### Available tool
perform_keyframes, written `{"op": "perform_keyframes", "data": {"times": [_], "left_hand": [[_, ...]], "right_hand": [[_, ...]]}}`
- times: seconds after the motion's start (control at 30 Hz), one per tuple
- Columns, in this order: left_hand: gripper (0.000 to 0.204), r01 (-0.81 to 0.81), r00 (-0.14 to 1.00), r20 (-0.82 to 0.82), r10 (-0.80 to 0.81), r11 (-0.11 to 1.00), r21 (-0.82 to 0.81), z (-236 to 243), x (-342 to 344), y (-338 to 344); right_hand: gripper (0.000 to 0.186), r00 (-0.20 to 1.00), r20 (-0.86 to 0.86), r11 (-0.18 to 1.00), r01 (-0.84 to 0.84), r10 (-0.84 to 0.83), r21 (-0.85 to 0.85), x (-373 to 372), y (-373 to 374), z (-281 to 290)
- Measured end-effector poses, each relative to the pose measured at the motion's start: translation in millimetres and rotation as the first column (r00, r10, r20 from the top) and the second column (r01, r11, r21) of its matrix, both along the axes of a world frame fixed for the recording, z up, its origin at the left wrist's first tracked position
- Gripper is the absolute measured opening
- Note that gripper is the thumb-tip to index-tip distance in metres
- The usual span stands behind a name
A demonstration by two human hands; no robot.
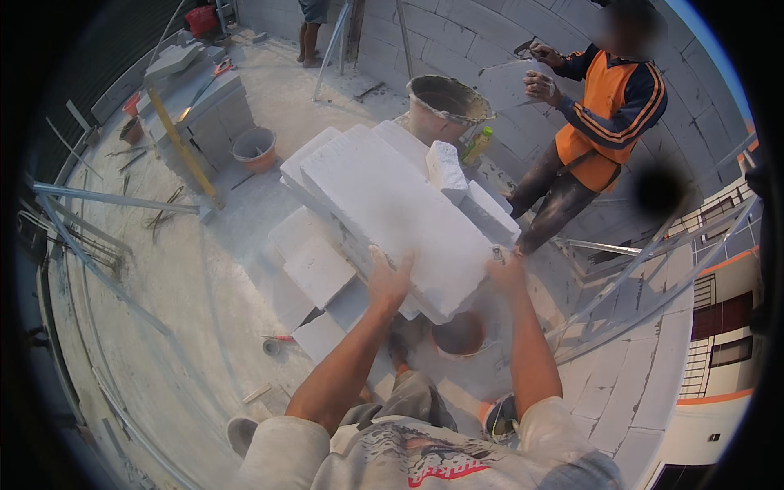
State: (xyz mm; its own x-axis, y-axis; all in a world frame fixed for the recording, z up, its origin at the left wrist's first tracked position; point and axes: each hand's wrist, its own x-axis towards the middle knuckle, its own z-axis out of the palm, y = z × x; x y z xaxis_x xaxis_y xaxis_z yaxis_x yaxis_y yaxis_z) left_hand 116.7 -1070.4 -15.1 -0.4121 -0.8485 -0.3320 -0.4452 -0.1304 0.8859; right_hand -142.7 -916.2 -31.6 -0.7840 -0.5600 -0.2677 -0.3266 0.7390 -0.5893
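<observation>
Both my arms reach up from the lower edge to a large pale lightweight block [392, 204] lying on a stack of blocks. My left hand [389, 278] has its fingers closed on the block's near left edge, and my right hand [508, 269] grips its near right corner. A broken chunk of block [447, 171] and a smaller block [487, 211] sit at its right side. Loose lower blocks [314, 273] lie to the left, and a dark-mouthed bucket [457, 331] stands below, between my forearms.
A co-worker [612, 122] in orange and navy stands right, holding a blade-like tool. Another person's legs [310, 37] show behind. A mortar bucket [429, 122], green bottle [475, 147], orange bucket [253, 155], block pile [220, 122] with yellow level [184, 147] and metal props [114, 261] surround the stack.
</observation>
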Motion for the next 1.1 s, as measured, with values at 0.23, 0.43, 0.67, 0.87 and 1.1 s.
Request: {"op": "perform_keyframes", "data": {"times": [0.23,0.43,0.67,0.87,1.1], "left_hand": [[0.086,0.145,0.952,-0.296,-0.074,0.963,0.225,-26.1,15.7,-99.9],[0.076,-0.29,0.923,-0.264,0.28,0.957,0.002,-44.4,70.6,-67.1],[0.079,-0.291,0.87,-0.322,0.373,0.916,0.275,-65.4,168.5,15.5],[0.086,-0.183,0.936,-0.301,0.184,0.983,0.033,-30.8,211.1,71.4],[0.088,0.093,0.64,-0.689,0.341,0.856,0.509,11.1,196.0,92.6]], "right_hand": [[0.049,0.98,0.183,0.967,0.122,-0.081,-0.224,112.8,12.3,14.7],[0.053,0.976,0.199,0.987,-0.055,0.084,-0.149,169.9,1.0,49.2],[0.052,0.99,0.04,0.959,-0.119,0.134,-0.256,228.1,-4.5,53.1],[0.039,0.874,0.471,0.902,0.098,0.124,-0.42,267.5,8.4,57.2],[0.036,0.575,0.768,0.934,0.02,0.28,-0.356,329.1,-34.2,64.0]]}}
